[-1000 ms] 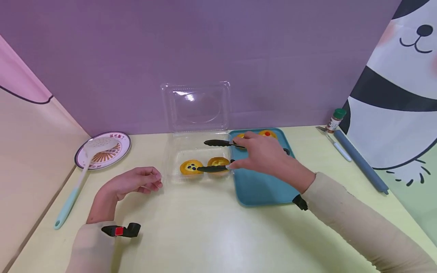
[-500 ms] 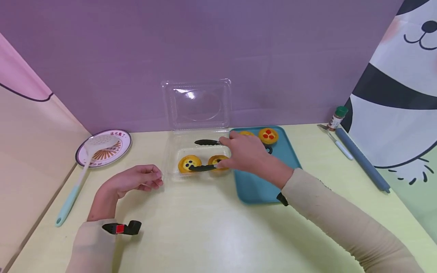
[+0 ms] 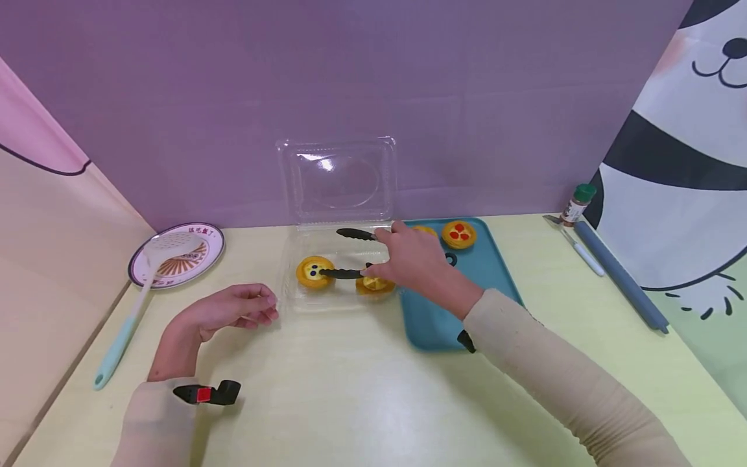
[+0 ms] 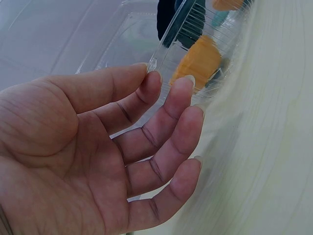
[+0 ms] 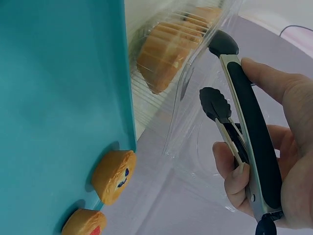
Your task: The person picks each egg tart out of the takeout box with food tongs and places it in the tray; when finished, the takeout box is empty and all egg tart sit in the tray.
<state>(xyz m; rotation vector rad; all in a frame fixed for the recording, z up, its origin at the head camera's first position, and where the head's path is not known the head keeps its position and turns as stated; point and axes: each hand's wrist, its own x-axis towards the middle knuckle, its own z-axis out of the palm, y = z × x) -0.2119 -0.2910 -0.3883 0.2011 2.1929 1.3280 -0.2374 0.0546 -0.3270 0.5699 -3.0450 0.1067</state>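
Note:
My right hand (image 3: 411, 259) grips black-tipped tongs (image 5: 252, 127), their jaws spread apart. One tong tip overlaps the egg tart with blue dots (image 3: 309, 271) in the head view. Another egg tart (image 3: 375, 285) sits to its right, partly behind my right hand. Both are in a clear plastic clamshell box (image 3: 327, 301) whose lid (image 3: 335, 175) stands up. My left hand (image 4: 117, 147) is held at the box's left front corner, thumb and index tips together right at the rim, other fingers loosely bent. I cannot tell whether they pinch it.
Two more tarts, one with red dots (image 3: 459, 235) and one with blue dots (image 5: 120, 176), sit at the back of a blue tray (image 3: 434, 324). A skimmer (image 3: 119, 350) leans on a plate (image 3: 213, 256). A rolling pin (image 3: 621, 279), small tool (image 3: 586, 258) and spice bottle (image 3: 578, 204) are at right.
My right hand with the tongs has moved left over the box. The blue-dotted tart in the box has shifted a little left and back. My left hand stays in place.

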